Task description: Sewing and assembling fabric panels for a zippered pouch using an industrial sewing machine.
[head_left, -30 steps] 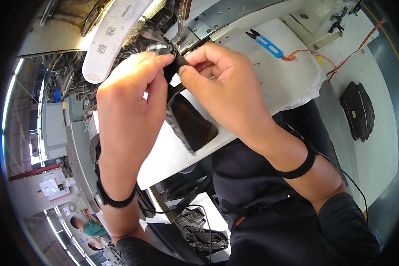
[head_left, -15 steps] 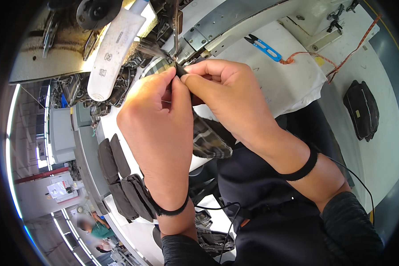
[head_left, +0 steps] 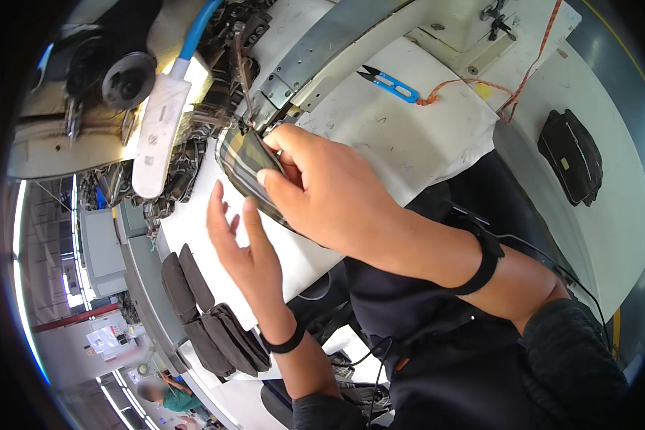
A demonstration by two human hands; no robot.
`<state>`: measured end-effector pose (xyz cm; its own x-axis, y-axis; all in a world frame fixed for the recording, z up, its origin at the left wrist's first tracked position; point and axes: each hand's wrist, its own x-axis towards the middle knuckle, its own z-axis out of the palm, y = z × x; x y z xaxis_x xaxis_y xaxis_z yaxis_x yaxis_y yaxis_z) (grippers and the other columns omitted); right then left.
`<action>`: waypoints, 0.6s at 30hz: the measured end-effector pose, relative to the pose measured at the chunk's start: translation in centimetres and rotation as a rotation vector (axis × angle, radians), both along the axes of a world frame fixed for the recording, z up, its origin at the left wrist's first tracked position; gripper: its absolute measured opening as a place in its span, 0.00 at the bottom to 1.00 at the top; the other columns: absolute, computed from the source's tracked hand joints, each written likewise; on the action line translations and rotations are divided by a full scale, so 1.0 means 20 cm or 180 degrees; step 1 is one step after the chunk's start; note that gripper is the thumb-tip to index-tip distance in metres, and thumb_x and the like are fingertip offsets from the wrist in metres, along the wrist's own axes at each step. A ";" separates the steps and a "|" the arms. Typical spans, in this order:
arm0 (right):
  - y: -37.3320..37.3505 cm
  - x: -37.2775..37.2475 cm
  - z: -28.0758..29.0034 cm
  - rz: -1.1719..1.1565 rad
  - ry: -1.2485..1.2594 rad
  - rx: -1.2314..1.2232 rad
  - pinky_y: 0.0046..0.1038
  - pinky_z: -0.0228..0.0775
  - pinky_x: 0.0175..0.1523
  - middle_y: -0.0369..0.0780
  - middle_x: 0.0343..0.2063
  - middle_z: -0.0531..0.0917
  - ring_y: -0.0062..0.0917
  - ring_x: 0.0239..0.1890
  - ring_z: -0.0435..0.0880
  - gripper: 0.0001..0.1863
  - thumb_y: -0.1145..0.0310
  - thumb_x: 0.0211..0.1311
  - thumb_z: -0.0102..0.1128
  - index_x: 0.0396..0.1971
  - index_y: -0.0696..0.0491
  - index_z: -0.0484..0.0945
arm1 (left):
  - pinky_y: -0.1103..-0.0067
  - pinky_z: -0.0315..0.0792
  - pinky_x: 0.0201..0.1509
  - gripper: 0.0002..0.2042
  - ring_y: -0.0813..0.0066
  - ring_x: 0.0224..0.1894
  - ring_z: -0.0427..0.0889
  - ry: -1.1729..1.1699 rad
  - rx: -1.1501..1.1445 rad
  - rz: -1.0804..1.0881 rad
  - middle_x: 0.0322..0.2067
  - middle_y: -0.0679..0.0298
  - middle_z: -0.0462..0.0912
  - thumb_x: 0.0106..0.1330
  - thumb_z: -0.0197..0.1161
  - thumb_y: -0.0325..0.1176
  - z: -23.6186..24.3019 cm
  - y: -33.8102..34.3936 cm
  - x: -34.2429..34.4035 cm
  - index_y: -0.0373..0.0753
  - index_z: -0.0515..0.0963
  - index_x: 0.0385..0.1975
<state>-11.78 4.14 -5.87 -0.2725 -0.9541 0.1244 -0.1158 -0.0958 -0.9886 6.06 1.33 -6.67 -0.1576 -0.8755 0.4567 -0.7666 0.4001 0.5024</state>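
Observation:
A plaid olive, grey and white fabric piece (head_left: pixel 240 156) with a curved edge lies at the sewing machine's needle area (head_left: pixel 251 118). My right hand (head_left: pixel 322 193) is closed on this fabric, thumb and fingertips pinching it just in front of the metal needle parts. My left hand (head_left: pixel 240 247) is open below and left of the fabric, its fingers apart and holding nothing. A white plastic bar (head_left: pixel 158 136) with a blue hose stands beside the machine, left of the fabric.
Blue thread snips (head_left: pixel 394 86) on an orange cord lie on the white work surface (head_left: pixel 437 143). A dark folded bundle (head_left: pixel 570 158) rests at right, several dark pieces (head_left: pixel 215 337) at lower left. Bunched plaid fabric (head_left: pixel 186 172) lies behind. A co-worker (head_left: pixel 175 398) sits far lower left.
My left hand has let go of the fabric, moved down and opened. My right hand has moved left and down in the view, still pinching. More plaid fabric now shows.

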 end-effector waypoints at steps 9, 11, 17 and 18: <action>0.01 -0.06 -0.07 0.0629 -0.2295 0.0056 0.23 0.66 0.30 0.30 0.25 0.83 0.09 0.26 0.74 0.15 0.66 0.75 0.61 0.49 0.62 0.85 | 0.75 0.74 0.65 0.29 0.70 0.60 0.81 0.2265 0.1973 -0.0545 0.64 0.52 0.78 0.77 0.65 0.35 0.18 0.20 0.09 0.26 0.66 0.71; 0.01 -0.08 -0.08 0.0609 -0.1428 0.0035 0.19 0.63 0.32 0.27 0.26 0.79 0.07 0.27 0.70 0.14 0.65 0.75 0.62 0.46 0.62 0.86 | 0.74 0.70 0.68 0.26 0.72 0.61 0.80 0.2307 0.1945 -0.0652 0.62 0.54 0.81 0.77 0.62 0.30 0.19 0.21 0.09 0.28 0.67 0.72; 0.04 -0.08 -0.11 0.0892 -0.1875 -0.0030 0.23 0.60 0.29 0.28 0.20 0.74 0.09 0.24 0.66 0.12 0.64 0.76 0.61 0.40 0.60 0.82 | 0.73 0.64 0.74 0.31 0.67 0.67 0.76 0.1869 0.1672 -0.0950 0.67 0.51 0.76 0.77 0.61 0.28 0.19 0.33 0.10 0.25 0.60 0.75; 0.08 -0.08 -0.11 0.0861 -0.1509 -0.0183 0.23 0.59 0.28 0.28 0.19 0.72 0.09 0.24 0.64 0.12 0.64 0.77 0.60 0.39 0.59 0.81 | 0.72 0.64 0.74 0.31 0.66 0.66 0.76 0.1978 0.1606 -0.0805 0.66 0.50 0.76 0.76 0.62 0.28 0.21 0.34 0.10 0.24 0.60 0.75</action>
